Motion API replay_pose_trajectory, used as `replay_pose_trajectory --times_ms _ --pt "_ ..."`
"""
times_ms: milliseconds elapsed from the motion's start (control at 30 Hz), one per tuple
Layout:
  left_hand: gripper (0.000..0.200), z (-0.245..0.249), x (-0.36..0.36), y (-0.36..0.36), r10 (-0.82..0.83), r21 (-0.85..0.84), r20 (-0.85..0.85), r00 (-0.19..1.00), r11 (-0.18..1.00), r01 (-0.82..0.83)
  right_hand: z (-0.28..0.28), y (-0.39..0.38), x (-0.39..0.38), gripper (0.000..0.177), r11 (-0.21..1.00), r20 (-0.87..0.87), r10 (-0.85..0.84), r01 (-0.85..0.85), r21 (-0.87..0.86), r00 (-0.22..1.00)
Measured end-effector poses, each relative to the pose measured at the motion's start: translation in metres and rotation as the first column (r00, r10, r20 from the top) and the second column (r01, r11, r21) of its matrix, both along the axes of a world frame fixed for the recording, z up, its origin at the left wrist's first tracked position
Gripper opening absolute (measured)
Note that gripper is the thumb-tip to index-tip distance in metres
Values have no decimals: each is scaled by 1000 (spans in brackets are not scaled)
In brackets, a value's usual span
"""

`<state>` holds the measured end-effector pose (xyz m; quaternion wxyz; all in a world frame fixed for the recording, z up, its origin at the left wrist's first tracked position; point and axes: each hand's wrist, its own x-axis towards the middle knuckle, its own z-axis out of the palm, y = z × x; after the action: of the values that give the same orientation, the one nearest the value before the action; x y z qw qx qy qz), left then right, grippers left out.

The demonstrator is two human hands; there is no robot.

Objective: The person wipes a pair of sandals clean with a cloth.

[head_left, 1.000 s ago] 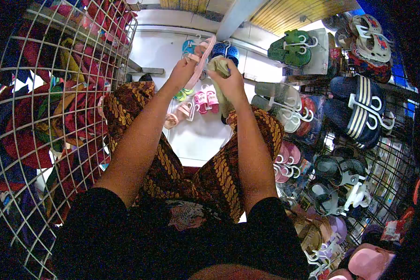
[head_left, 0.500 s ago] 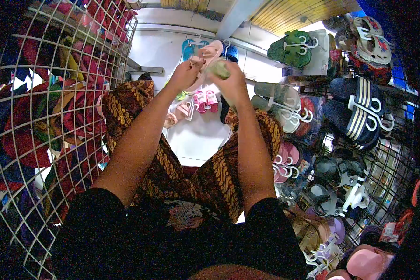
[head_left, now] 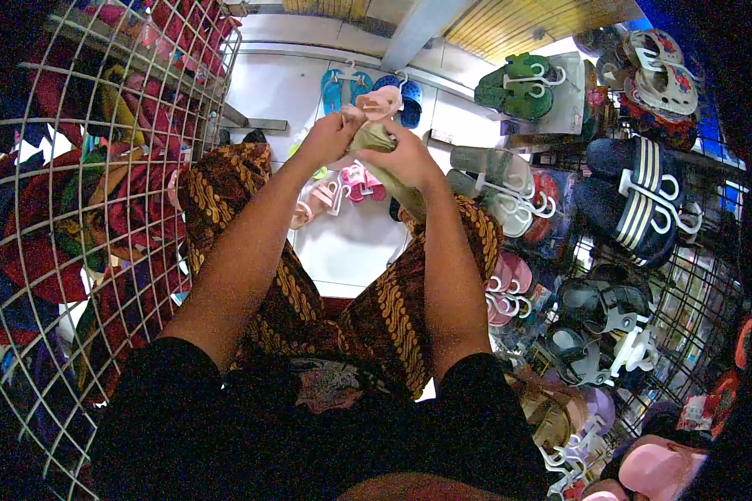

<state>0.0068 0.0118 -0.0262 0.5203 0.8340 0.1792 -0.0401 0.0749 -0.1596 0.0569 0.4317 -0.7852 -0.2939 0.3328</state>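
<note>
My left hand (head_left: pixel 330 140) is closed on a pale pink sandal (head_left: pixel 380 100), held up in front of me above the floor. My right hand (head_left: pixel 405 157) grips a bunched olive-green cloth (head_left: pixel 374 139) against the near part of the sandal. A loose end of that cloth trails below the right wrist. Both hands and the cloth cover much of the sandal. Beyond them on the white tiles are teal flip-flops (head_left: pixel 332 92) and blue clogs (head_left: pixel 411 107). Bright pink sandals (head_left: pixel 358 180) and peach sandals (head_left: pixel 309 210) lie on the floor beneath my hands.
A white wire grid (head_left: pixel 100 213) with colourful footwear behind it rises on the left. To the right, a dark rack carries green sandals (head_left: pixel 518 88), navy striped slides (head_left: pixel 639 196) and black sandals (head_left: pixel 602 301) on white hangers. My patterned trouser legs frame the floor (head_left: pixel 342 255).
The sandal has tipped and come lower, showing less of its length. My right hand has brought the cloth left and down across it, and the cloth's hanging end now shows.
</note>
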Motion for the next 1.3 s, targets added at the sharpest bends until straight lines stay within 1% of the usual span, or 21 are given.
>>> replay_pose_trajectory --times_ms 33,100,133,233,267,367,433,500,567,600,633,700,733,767,833,933,1033,1067,1167,1233,1300 --pt "54 0 1 3 -9 14 -81 997 1000 11 3 -1 1 45 993 -21 -121 121 7 992" --pt "53 3 -2 0 10 -138 -35 999 990 -15 13 0 3 45 933 -75 -357 359 21 931" --pt "52 8 -4 0 21 -215 -15 1000 976 -24 -2 0 13 44 909 150 -411 417 -12 899" --pt "51 5 -2 -2 129 -288 19 991 950 -119 -7 0 0 45 962 -97 -223 235 139 970" --pt "50 4 -2 1 102 -232 39 994 969 -90 -11 -2 1 44 990 -65 -71 78 115 995" --pt "48 12 -2 1 45 -318 -86 995 945 -70 -11 -4 7 43 961 -42 -272 274 39 961" --pt "47 -6 -3 -4 61 -306 13 998 950 -54 -14 -6 22 39 874 167 -484 484 43 859" --pt "47 -23 0 -10 79 -297 120 990 954 -40 -14 -10 23 39 855 -18 -519 519 0 855" --pt "45 14 -2 -8 62 -298 13 998 953 -56 -30 -11 17 40 964 -100 -236 246 104 967" --pt "44 35 -1 -5 32 -295 -89 995 954 -57 -26 -7 13 41 983 18 -144 141 118 989" --pt "44 44 -2 -4 1 -290 -195 981 955 -59 -20 -6 15 41 961 3 -266 265 82 964" --pt "45 21 -3 -8 14 -407 -59 998 913 -36 -4 -10 21 41 863 -25 -506 506 4 862" --pt "45 13 -2 -10 26 -458 13 1000 889 -17 -9 -12 32 39 836 118 -548 547 45 828" --pt "45 5 -3 -10 30 -456 40 999 890 -9 -14 -19 35 39 781 -128 -614 623 48 779" --pt "45 17 -3 -12 47 -452 95 994 892 1 -22 -21 42 40 772 -50 -625 626 110 779" --pt "38 41 -7 -9 -67 -260 36 997 963 74 -25 -27 46 42 711 255 -700 684 163 667" --pt "40 32 -12 -15 -58 -288 41 997 955 67 -25 -33 47 42 652 105 -754 720 238 648" --pt "41 23 -11 -16 -24 -307 47 999 951 38 -37 -32 51 41 638 22 -748 709 301 663" --pt "46 17 -5 -11 102 -437 -101 990 889 -136 -26 -21 37 40 819 -64 -566 570 70 822" --pt "48 14 -3 -8 175 -530 -194 965 809 -253 -18 -10 24 44 916 42 -397 393 74 917" --pt "49 8 0 -7 247 -619 -221 943 712 -331 -16 -6 16 48 959 -144 -257 271 85 956"
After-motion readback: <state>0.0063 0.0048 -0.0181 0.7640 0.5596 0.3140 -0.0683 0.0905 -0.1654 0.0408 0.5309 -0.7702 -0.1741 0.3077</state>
